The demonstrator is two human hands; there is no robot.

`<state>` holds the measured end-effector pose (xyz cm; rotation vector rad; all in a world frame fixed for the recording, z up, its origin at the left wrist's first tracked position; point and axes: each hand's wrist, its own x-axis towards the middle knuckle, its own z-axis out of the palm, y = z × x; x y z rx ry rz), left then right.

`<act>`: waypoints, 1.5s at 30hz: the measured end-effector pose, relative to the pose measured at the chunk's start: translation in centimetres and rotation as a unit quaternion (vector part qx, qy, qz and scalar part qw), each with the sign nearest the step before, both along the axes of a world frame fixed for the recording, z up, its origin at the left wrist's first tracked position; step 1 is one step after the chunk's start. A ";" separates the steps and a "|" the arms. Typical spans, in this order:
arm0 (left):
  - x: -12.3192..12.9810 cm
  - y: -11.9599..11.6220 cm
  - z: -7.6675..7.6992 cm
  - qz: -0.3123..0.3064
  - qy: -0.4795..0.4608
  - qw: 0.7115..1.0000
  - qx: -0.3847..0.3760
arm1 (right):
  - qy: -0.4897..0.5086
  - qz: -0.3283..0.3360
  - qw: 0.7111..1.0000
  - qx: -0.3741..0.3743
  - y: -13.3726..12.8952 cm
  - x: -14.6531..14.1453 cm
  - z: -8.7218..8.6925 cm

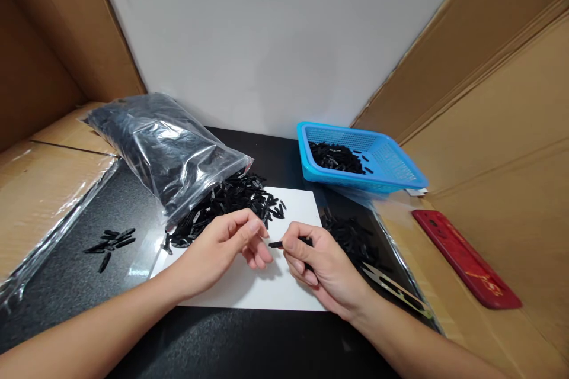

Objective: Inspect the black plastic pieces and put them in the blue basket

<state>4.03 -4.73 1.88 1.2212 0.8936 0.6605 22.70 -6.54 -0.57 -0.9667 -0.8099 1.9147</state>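
My right hand (pixel 311 254) is closed on a small black piece (pixel 276 244), whose tip points left from between thumb and forefinger. Just left of that tip is my left hand (pixel 242 237), fingers curled and thumb near the forefinger; whether anything is between them cannot be made out. Both hands hover over a white sheet (pixel 267 290). Behind my left hand lies a pile of thin black pieces (pixel 222 204), partly on the sheet. More black pieces (pixel 351 237) lie to the right, beyond my right hand.
A clear plastic bag (pixel 160 142) full of dark pieces stands back left. The blue basket (pixel 368 177) at the back right holds black pieces. Several loose pieces (pixel 111 241) lie left. Metal tweezers or scissors (pixel 395 290) and a red case (pixel 464 257) are right, near cardboard walls.
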 end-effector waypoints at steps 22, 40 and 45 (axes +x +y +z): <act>0.2 -0.3 -0.7 -0.058 -0.079 0.992 -0.077 | 0.028 0.032 0.999 -0.023 -0.1 -0.1 -0.2; 0.1 -0.3 -0.1 0.029 -0.057 0.998 -0.008 | -0.088 -0.053 0.994 0.027 -0.4 0.1 1.0; 0.1 -0.2 -0.2 0.019 -0.081 0.996 -0.042 | -0.058 -0.051 0.997 0.009 -0.4 0.1 1.0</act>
